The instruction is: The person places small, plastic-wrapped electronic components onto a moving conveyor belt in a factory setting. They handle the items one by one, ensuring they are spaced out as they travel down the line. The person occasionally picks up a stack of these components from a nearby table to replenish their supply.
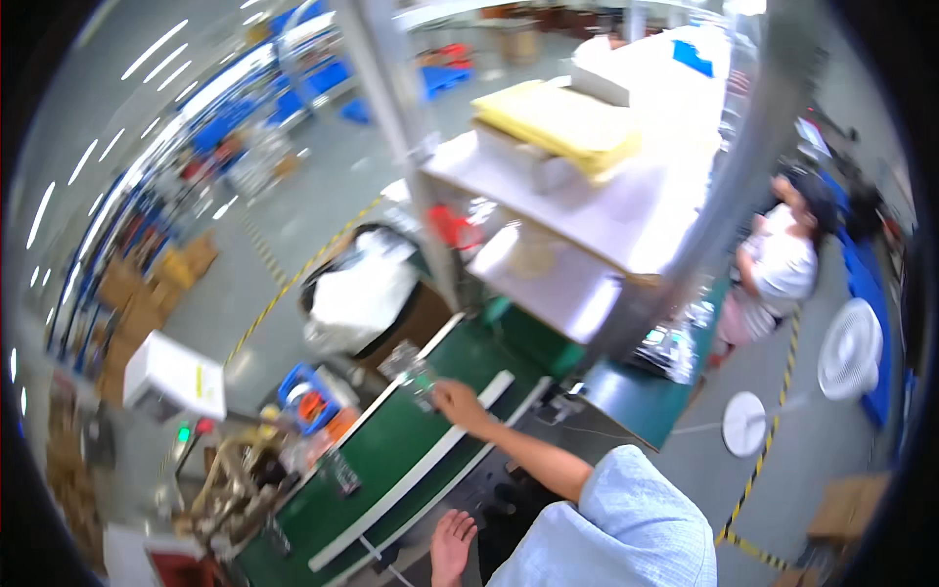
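Observation:
My right hand (458,404) reaches across the green conveyor belt (427,460), fingers closed at the near end of a small clear plastic packet (411,372). Motion blur hides what is inside the packet. Down by the near edge of the belt, my left hand (453,538) holds nothing, its fingers loosely apart. Farther left along the belt lie a second clear packet (342,474) and another small packet (278,536). A white rail (421,472) runs lengthwise between my hands.
Beyond the belt stand a carton lined with a white bag (364,298) and a blue basket (311,399). A metal post (386,98) and a shelf with a yellow stack (558,122) rise ahead. At the right, a person (782,249) sits near a white fan (849,349).

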Demonstrator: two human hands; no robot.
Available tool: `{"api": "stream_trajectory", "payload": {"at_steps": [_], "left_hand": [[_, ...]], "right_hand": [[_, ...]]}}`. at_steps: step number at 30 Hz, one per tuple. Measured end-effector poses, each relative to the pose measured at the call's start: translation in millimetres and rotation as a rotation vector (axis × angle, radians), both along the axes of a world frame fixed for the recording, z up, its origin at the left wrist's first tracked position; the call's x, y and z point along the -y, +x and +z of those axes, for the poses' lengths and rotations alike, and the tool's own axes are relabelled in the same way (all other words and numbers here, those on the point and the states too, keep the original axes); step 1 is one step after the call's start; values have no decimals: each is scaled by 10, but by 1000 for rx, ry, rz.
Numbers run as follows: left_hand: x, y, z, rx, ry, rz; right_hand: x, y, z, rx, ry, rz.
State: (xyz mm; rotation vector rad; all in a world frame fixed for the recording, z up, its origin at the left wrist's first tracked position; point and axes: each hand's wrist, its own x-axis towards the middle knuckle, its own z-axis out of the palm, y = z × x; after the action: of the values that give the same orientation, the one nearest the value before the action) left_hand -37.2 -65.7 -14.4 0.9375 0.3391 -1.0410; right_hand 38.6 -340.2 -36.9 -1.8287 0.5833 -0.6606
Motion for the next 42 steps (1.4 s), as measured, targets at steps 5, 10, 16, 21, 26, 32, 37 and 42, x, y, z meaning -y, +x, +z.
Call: {"api": "stream_trajectory", "payload": {"at_steps": [5, 10, 16, 21, 26, 32, 37, 42], "left_hand": [[1175, -137, 245, 160, -54, -655], [2480, -737, 160, 289, -62, -1002], [4254, -1286, -639, 382, 111, -817], [5163, -1267, -1049, 416, -6, -754], [5258, -1363, -986, 241, 154, -1007], [5055, -1533, -856, 233, 179, -1022], [4892, -1766, -680, 311, 135, -946], [4710, -1901, -861, 230, 92, -807]], "right_hand": [[-82, -2283, 42, -79, 309, -201], [581, -4164, -391, -214, 781, -657], [1537, -4503, -434, 221, 1266, -649], [2032, -4291, -747, 337, 1329, -651], [2418, -4369, -729, 37, 1158, -669], [2694, -4543, -1043, -140, 919, -530], [2706, -4651, -1093, -82, 1051, -412], [2721, -4673, -960, -123, 1022, -390]]}}
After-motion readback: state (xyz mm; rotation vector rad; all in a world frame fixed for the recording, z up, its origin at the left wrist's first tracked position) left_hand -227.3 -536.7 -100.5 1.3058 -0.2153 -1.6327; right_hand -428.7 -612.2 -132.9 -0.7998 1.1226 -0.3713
